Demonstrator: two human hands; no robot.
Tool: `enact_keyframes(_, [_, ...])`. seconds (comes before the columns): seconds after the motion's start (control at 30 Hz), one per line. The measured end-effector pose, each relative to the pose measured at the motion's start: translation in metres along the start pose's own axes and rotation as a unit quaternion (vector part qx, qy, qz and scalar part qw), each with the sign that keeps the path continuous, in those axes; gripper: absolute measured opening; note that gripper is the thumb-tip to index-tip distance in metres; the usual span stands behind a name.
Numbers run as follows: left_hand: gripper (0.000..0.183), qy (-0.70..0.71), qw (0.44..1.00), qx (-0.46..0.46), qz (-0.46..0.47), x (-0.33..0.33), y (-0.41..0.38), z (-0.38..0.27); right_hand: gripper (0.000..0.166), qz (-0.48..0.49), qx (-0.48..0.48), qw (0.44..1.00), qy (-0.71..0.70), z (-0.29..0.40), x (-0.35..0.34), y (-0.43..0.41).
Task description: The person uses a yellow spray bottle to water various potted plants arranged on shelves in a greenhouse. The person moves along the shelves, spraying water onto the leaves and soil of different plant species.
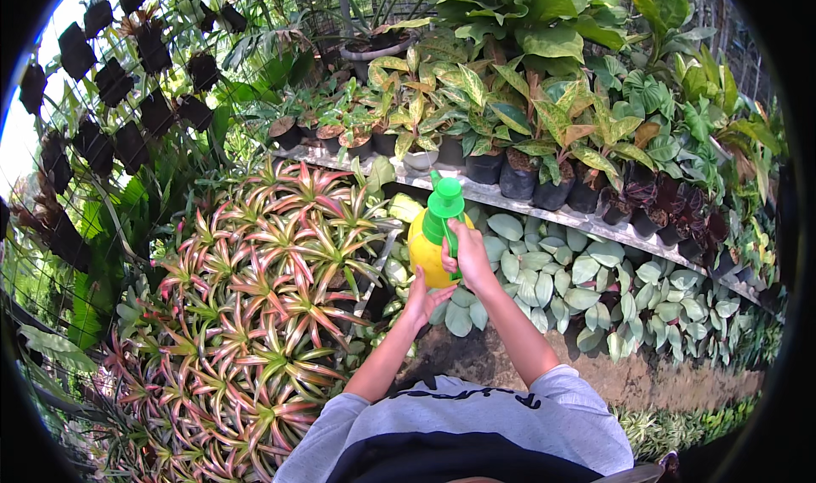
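A yellow pressure sprayer bottle with a green pump top and handle is held out in front of my chest, its nozzle pointing away from me towards the potted plants. My right hand is closed around the green handle. Against the lower side of the yellow tank rests my left hand, its fingers spread under it and its thumb up. Just beyond the nozzle stands a small white pot with a yellow-green variegated plant. Whether liquid leaves the nozzle, I cannot tell.
Black nursery pots line a long grey ledge. Striped pink-green bromeliads crowd the left, silvery-leaved plants grow below the ledge. A wire mesh with hanging dark pots rises at the far left. Bare soil shows at right.
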State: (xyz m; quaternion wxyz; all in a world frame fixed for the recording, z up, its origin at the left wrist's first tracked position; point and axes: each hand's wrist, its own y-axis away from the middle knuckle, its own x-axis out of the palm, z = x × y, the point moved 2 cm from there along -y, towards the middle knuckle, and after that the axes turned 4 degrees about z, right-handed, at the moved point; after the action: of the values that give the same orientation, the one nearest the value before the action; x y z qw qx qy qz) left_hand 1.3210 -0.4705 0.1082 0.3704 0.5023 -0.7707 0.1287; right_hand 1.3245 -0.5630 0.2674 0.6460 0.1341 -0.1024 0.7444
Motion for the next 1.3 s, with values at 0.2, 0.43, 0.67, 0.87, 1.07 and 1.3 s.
enact_keyframes(0.2, [0.079, 0.04, 0.999, -0.01, -0.013, -0.01, 0.006, 0.026, 0.038, 0.026, 0.032, 0.999, -0.003, -0.018, -0.007, 0.0])
enact_keyframes(0.43, [0.069, 0.083, 0.991, -0.053, -0.088, -0.014, 0.022, 0.036, 0.039, 0.008, 0.08, 0.997, -0.014, -0.038, -0.01, -0.001])
enact_keyframes(0.67, [0.069, 0.052, 0.996, -0.034, -0.061, -0.016, 0.011, 0.029, 0.038, 0.01, 0.055, 0.998, -0.035, -0.024, -0.01, -0.002])
enact_keyframes(0.87, [0.068, 0.046, 0.997, -0.014, -0.063, -0.008, 0.006, 0.016, 0.038, 0.018, 0.023, 0.999, -0.025, -0.011, -0.007, 0.0])
enact_keyframes(1.07, [0.079, -0.018, 0.991, -0.133, -0.019, -0.013, 0.024, 0.014, 0.03, 0.015, 0.045, 0.998, -0.036, -0.022, -0.012, 0.002])
enact_keyframes(1.3, [0.048, -0.29, 0.923, 0.067, -0.246, -0.031, 0.051, -0.019, 0.01, 0.025, 0.068, 0.996, 0.058, -0.06, -0.026, 0.006])
